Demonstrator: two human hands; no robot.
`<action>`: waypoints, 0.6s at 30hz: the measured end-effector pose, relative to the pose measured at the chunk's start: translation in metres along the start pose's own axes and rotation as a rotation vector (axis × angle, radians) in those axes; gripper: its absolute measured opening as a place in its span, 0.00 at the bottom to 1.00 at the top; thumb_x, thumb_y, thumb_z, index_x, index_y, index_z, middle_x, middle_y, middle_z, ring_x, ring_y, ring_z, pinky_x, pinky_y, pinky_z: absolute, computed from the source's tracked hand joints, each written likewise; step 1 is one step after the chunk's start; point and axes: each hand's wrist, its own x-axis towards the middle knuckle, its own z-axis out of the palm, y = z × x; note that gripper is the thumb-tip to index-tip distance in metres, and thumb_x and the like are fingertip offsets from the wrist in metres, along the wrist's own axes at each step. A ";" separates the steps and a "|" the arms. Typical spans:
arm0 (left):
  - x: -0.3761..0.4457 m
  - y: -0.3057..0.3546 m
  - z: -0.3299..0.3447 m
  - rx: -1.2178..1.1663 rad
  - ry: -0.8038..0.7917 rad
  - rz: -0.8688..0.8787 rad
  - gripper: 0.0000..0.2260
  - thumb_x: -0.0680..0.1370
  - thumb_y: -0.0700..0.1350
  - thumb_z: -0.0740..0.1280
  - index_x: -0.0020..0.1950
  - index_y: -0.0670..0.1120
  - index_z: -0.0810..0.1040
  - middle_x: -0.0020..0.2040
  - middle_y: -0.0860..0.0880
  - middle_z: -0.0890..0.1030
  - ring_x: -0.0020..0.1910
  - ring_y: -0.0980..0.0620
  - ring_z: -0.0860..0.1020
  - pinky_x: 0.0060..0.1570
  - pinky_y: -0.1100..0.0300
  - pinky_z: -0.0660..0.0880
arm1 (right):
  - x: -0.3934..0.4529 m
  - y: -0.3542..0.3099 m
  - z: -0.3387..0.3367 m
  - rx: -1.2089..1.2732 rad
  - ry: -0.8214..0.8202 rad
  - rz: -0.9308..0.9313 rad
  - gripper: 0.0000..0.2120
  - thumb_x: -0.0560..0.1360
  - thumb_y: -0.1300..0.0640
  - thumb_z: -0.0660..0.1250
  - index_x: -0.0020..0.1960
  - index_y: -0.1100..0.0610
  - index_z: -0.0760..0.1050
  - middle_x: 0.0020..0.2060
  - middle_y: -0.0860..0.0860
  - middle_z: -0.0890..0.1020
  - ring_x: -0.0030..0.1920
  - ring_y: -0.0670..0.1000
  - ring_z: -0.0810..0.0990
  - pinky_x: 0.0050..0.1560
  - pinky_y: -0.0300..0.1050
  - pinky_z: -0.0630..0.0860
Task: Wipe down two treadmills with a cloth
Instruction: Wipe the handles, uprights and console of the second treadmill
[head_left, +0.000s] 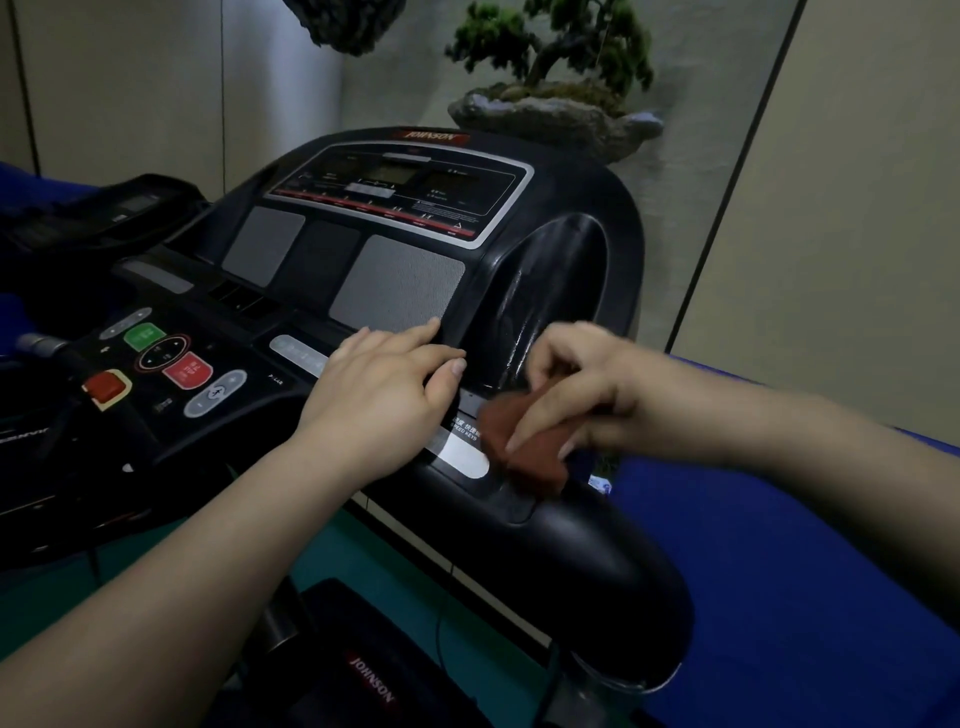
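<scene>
On the treadmill console (545, 249), by its speed-key strip, I see the brown cloth (524, 441) pinched in my right hand (582, 389). My left hand (384, 395) rests flat beside it, fingers straight and together. Behind stands a bonsai (550, 67).

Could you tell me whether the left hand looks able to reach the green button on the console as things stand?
Probably yes: the left hand rests open on the console, and nothing lies between it and the green button.
</scene>
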 end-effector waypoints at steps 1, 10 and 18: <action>0.000 0.000 0.001 -0.001 0.003 0.002 0.20 0.80 0.59 0.46 0.66 0.62 0.72 0.74 0.59 0.63 0.71 0.53 0.62 0.73 0.54 0.50 | -0.003 0.007 -0.004 -0.003 0.045 0.043 0.12 0.70 0.53 0.72 0.53 0.44 0.82 0.48 0.48 0.71 0.51 0.47 0.69 0.54 0.33 0.67; 0.000 0.000 0.002 0.006 0.014 0.004 0.25 0.76 0.61 0.43 0.66 0.62 0.72 0.74 0.58 0.64 0.71 0.54 0.63 0.73 0.54 0.51 | -0.005 -0.003 0.012 0.018 -0.010 -0.017 0.13 0.71 0.48 0.69 0.56 0.43 0.81 0.50 0.47 0.70 0.53 0.46 0.68 0.55 0.31 0.66; 0.001 -0.001 0.003 0.007 0.020 0.007 0.27 0.75 0.62 0.42 0.65 0.62 0.73 0.74 0.59 0.64 0.70 0.54 0.64 0.73 0.54 0.51 | 0.002 0.002 0.010 -0.054 0.049 -0.036 0.14 0.70 0.47 0.70 0.56 0.43 0.81 0.49 0.47 0.70 0.51 0.43 0.66 0.54 0.29 0.64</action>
